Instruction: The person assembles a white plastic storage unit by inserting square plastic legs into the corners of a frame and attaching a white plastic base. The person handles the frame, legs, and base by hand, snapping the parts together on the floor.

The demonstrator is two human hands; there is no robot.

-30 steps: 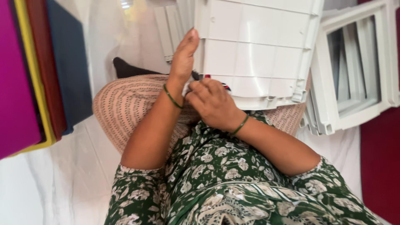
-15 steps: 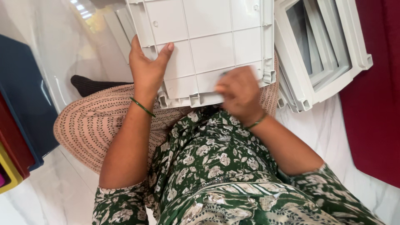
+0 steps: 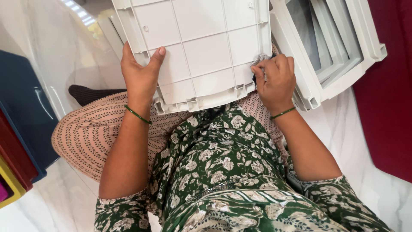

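A white ribbed plastic panel (image 3: 201,47) rests on my lap, its near edge against my green floral dress. My left hand (image 3: 139,77) grips the panel's lower left corner, thumb on top. My right hand (image 3: 277,79) is closed on a small patterned cloth (image 3: 262,58) pressed against the panel's right edge. Both wrists wear thin green bangles.
A stack of white plastic frames (image 3: 339,47) lies on the marble floor to the right. A dark red surface (image 3: 386,94) runs along the far right. Blue, red and yellow panels (image 3: 19,124) stand at the left. My knee in pink patterned trousers (image 3: 81,133) juts left.
My right hand has slid from the panel's lower middle to its right edge with the cloth. My left hand keeps its grip on the left corner. The camera view has shifted.
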